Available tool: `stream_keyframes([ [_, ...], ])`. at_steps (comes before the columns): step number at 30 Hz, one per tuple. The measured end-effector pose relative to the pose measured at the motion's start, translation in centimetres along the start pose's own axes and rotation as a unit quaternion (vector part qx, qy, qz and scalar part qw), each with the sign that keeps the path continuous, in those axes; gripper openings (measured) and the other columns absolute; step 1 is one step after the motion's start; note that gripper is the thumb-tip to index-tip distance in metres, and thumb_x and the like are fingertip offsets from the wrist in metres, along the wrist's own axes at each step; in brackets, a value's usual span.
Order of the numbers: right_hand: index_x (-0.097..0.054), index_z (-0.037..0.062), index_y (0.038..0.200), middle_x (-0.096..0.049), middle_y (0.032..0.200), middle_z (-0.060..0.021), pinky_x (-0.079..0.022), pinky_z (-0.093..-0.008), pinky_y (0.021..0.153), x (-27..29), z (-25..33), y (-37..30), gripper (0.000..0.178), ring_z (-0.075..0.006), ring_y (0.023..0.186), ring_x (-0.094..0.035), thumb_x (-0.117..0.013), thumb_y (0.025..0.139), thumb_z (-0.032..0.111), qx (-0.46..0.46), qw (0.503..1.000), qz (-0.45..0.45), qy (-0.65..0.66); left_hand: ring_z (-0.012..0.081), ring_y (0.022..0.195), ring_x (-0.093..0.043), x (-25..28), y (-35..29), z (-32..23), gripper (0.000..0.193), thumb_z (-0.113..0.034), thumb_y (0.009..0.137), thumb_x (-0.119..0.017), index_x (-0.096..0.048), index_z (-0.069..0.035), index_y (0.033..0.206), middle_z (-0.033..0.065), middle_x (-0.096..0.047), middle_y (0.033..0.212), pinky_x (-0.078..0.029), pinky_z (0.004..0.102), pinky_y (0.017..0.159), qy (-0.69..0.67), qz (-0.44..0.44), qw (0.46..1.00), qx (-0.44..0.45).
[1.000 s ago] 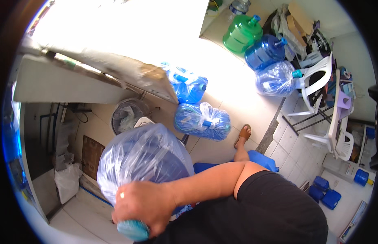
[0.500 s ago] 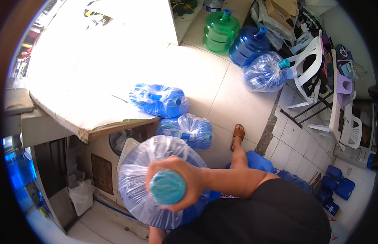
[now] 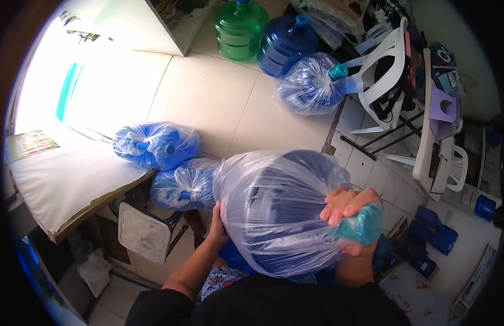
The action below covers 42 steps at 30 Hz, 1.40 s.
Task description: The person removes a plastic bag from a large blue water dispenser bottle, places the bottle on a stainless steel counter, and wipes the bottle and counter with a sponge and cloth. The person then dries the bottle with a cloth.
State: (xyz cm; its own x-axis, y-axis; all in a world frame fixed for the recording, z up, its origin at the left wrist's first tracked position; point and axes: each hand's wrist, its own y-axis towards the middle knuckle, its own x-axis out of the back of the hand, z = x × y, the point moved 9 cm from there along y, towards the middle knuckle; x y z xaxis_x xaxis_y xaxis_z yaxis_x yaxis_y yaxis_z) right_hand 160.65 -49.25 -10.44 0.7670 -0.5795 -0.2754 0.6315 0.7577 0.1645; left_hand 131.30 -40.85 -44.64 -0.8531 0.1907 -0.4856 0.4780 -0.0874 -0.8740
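I hold a large blue water jug [image 3: 284, 212] wrapped in a clear plastic bag, tilted on its side with its neck to the right. My right hand [image 3: 352, 209] is closed round the neck, just behind the teal wrapped cap [image 3: 363, 225]. Against the base end at the left, my left hand [image 3: 218, 228] presses its palm and fingers, supporting the jug. Just beyond it sits a bagged blue jug [image 3: 181, 187], with another bagged jug [image 3: 154, 145] farther left. The jug hides part of the floor and my lap.
A green jug [image 3: 240, 32], a dark blue jug [image 3: 287, 46] and a bagged jug with a teal cap [image 3: 311, 84] stand at the back. A white plastic chair [image 3: 385, 70] and a table [image 3: 425, 130] are on the right. At left are a bench top [image 3: 73, 179] and a stool [image 3: 143, 232].
The held jug has gone from upright to tilted sideways and moved right. My right hand stays on its neck; my left hand has come into view at its base. The view has shifted too.
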Motion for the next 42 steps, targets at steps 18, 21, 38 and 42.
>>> stream_keyframes([
  [18,-0.052,0.0061,0.109,-0.062,0.103,-0.014,-0.033,-0.0499,0.111,25.1,-27.0,-11.4,0.055,-0.0293,0.105,-0.061,-0.076,0.059,0.006,-0.08,0.937,-0.338,0.034,0.0313,0.13,-0.046,2.6,34.3,-14.4,0.101,-0.073,0.072,-0.062,-0.044,-0.006,0.145,0.0164,-0.048,0.145,-0.03,0.0464,0.11,0.377,-0.17,0.91,0.025],
  [21,-0.052,0.007,0.11,-0.061,0.105,-0.0128,-0.035,-0.0493,0.11,26.0,-31.6,-13.4,0.057,-0.0291,0.109,-0.057,-0.077,0.059,0.006,-0.09,0.927,-0.36,0.059,0.0309,0.13,-0.046,3.2,36.9,-15.9,0.1,-0.072,0.072,-0.062,-0.044,-0.006,0.145,0.0166,-0.048,0.145,-0.029,0.0443,0.111,0.411,-0.178,0.894,0.012],
  [38,-0.05,0.002,0.118,-0.057,0.113,-0.0102,-0.044,-0.0374,0.099,22.9,-35.5,-16.9,0.049,-0.0226,0.106,-0.057,-0.073,0.074,0.005,-0.153,0.758,-0.619,0.138,0.0331,0.136,-0.038,-10.2,35.0,-25.4,0.075,-0.057,0.097,-0.047,-0.037,0.001,0.144,0.0226,-0.038,0.148,-0.029,0.0399,0.112,0.474,-0.235,0.765,-0.367],
  [42,-0.048,-0.0008,0.123,-0.058,0.11,-0.0098,-0.049,-0.0301,0.088,19.1,-33.9,-12.2,0.058,-0.0166,0.099,-0.058,-0.081,0.077,0.006,-0.15,0.777,-0.609,-0.052,0.0293,0.118,-0.055,-12.7,23.1,-23.5,0.055,-0.037,0.1,-0.054,-0.047,0.003,0.135,0.0236,-0.058,0.125,-0.041,0.0372,0.102,0.514,-0.19,0.697,-0.463],
])
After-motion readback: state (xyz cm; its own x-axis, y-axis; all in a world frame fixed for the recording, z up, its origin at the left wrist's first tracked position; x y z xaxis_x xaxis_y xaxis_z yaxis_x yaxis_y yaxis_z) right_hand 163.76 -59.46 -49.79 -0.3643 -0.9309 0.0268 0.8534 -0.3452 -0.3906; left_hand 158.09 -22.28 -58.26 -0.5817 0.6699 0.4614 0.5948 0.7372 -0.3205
